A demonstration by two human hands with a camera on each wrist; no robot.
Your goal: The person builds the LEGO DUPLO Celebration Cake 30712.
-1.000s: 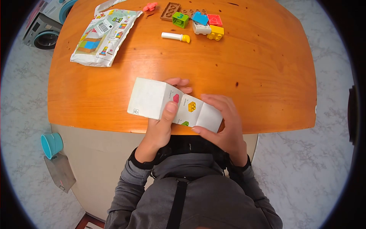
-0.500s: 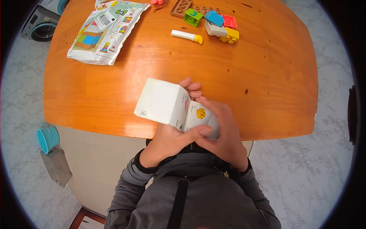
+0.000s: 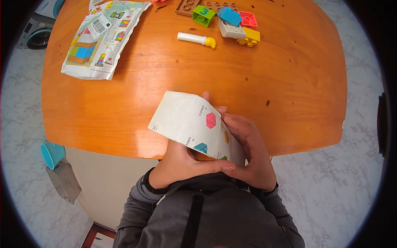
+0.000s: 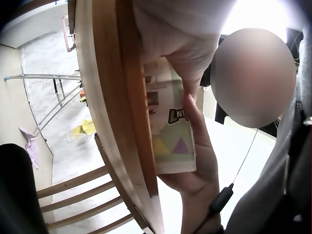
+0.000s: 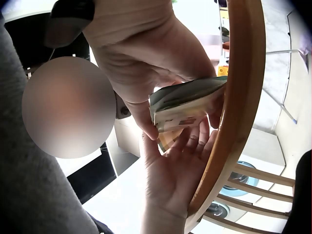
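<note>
A folded white paper leaflet (image 3: 178,111) with printed pictures of pink, blue and yellow bricks arches over the table's near edge. My left hand (image 3: 178,165) is beneath it, with fingertips showing past the far edge and the thumb along the near edge. In the right wrist view, the fingers of that left hand (image 5: 170,180) lie fairly straight against the underside. My right hand (image 3: 254,144) holds the leaflet's right end between thumb and fingers. The two thumbs come together at the near edge. Coloured printing shows on the leaflet's underside (image 4: 170,146) in the left wrist view.
At the back of the wooden table (image 3: 289,91) are a green brick (image 3: 203,16) marked 3, and blue (image 3: 230,16), white (image 3: 230,29), red (image 3: 248,19) and yellow (image 3: 249,37) bricks. A white stick with a yellow tip (image 3: 196,39) lies before them. A printed bag (image 3: 103,41) is at left.
The leaflet's right part has been bent up, so it now arches. My left thumb has moved off its face to the near edge, next to the right thumb. The right hand still holds the right end.
</note>
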